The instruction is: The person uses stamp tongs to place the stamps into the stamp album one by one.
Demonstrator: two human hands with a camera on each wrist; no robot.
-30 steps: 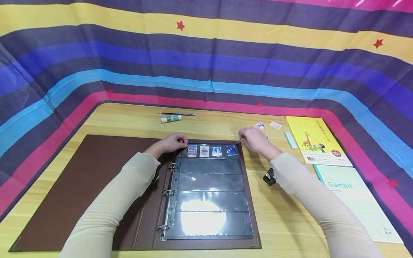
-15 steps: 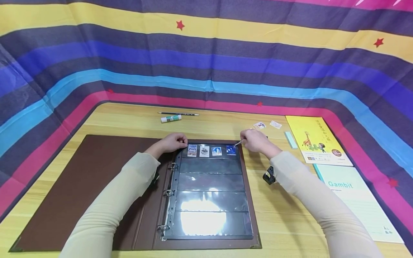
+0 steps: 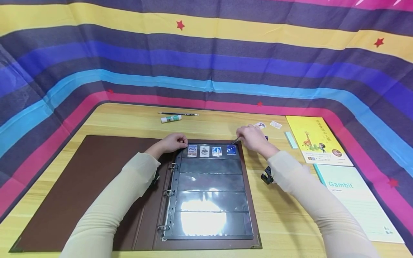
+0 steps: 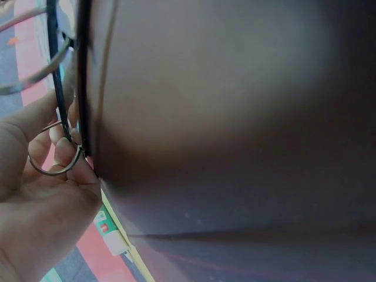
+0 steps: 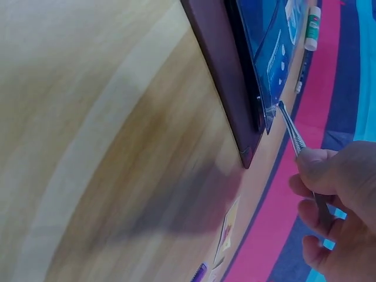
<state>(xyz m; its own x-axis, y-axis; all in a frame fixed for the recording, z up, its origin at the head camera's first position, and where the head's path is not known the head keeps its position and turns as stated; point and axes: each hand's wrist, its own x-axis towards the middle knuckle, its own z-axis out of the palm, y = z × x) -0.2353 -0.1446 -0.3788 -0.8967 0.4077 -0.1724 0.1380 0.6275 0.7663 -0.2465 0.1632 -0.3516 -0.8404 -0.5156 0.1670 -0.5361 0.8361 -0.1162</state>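
Observation:
Tweezers (image 5: 293, 130) are held between the thumb and fingers of my right hand (image 3: 253, 138). Their tips meet the page's top edge beside a dark blue stamp (image 3: 231, 150), the rightmost in the top row. Three other stamps sit left of it, among them a blue-and-white one (image 3: 216, 151). The black pocket page (image 3: 211, 166) lies in an open brown ring binder (image 3: 119, 172). At the page's top left corner, my left hand (image 3: 172, 142) pinches the page edge between thumb and fingers, close to a metal ring (image 4: 56, 173) in the left wrist view.
Two loose stamps, one of them pale (image 3: 275, 124), lie behind my right hand. A glue stick (image 3: 171, 118) and a pencil (image 3: 179, 114) lie behind the binder. On the right are a yellow book (image 3: 316, 139), a Gambit notebook (image 3: 358, 204) and a light blue box (image 3: 291, 140).
My right hand has shifted slightly left and the tweezers have tilted, their tips still at the blue stamp's upper corner. My left hand stays where it was.

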